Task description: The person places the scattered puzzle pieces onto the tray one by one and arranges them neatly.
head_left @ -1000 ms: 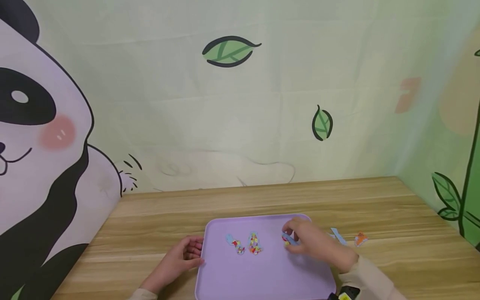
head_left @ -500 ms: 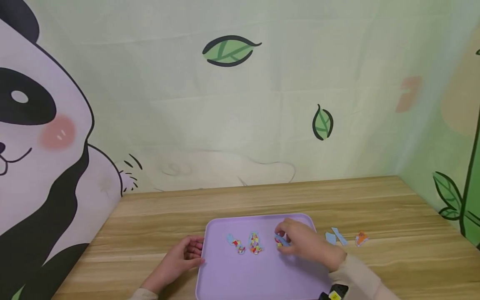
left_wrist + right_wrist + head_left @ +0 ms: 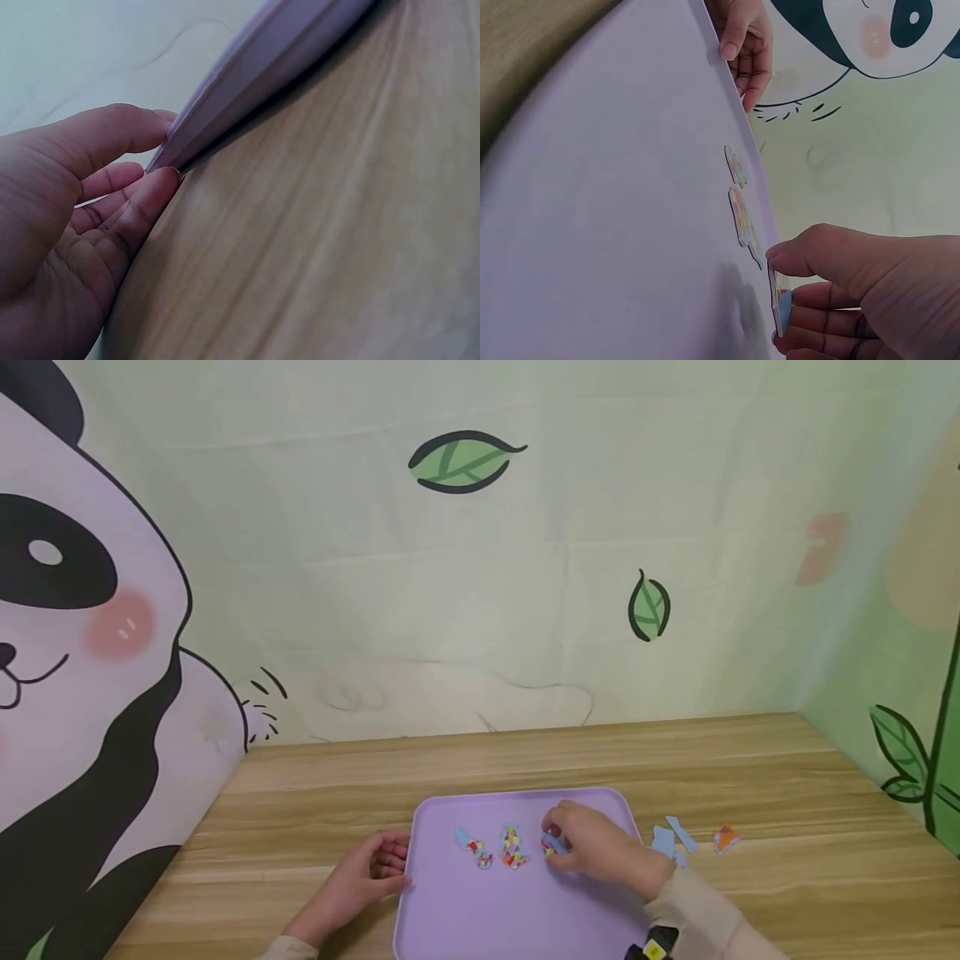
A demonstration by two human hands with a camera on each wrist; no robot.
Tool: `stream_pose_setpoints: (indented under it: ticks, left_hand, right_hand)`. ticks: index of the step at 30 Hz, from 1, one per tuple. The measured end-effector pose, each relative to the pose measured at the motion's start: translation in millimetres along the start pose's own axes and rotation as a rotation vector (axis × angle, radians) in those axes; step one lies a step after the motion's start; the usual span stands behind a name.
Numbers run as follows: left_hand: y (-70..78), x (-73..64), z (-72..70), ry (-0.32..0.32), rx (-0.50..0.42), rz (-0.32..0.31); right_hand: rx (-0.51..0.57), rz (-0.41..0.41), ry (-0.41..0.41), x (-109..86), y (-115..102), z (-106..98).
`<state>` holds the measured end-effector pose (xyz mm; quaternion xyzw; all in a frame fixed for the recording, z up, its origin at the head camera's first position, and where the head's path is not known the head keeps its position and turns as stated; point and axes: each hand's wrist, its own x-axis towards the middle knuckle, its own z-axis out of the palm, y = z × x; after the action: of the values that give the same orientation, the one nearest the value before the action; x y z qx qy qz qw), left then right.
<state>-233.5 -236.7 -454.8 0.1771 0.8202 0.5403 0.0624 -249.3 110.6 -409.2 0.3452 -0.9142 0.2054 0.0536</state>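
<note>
A light purple tray (image 3: 517,918) lies on the table, and my left hand (image 3: 360,881) grips its left rim. In the left wrist view the thumb and a finger (image 3: 154,191) meet the tray's edge from two sides. My right hand (image 3: 600,843) pinches a flat, blue and multicoloured puzzle piece (image 3: 780,300) by its edges, low over the tray's upper right part; the fingers partly cover it. Left of it, two patterned puzzle pieces lie apart on the tray: a slanting one (image 3: 476,848) with a blue end and a longer one (image 3: 512,847).
On the wooden table (image 3: 315,793), right of the tray, lie several light blue pieces (image 3: 663,840) and one orange piece (image 3: 725,837). A printed cloth wall (image 3: 337,610) with a panda and leaves stands behind the table.
My right hand has moved left across the tray with the puzzle piece, closer to the two lying there. More blue pieces on the table have come into sight. The left hand stays put.
</note>
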Motion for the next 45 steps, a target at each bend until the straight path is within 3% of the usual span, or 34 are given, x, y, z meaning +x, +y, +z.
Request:
stream_pose_setpoints:
  ticks: [14,25,45]
  left_hand:
    - [1.0,0.1,-0.3,0.001,0.013,-0.009]
    - [2.3,0.5,-1.2,-0.004,0.013,-0.022]
    - [-1.4,0.4,-1.5,-0.003,-0.005,-0.010]
  right_hand:
    - [-0.033,0.023,-0.031,6.9,-4.2,4.9]
    - [-0.020,0.099,-0.070,12.2,-3.6,9.0]
    - [-0.022,0.147,-0.067,12.2,-5.2,10.4]
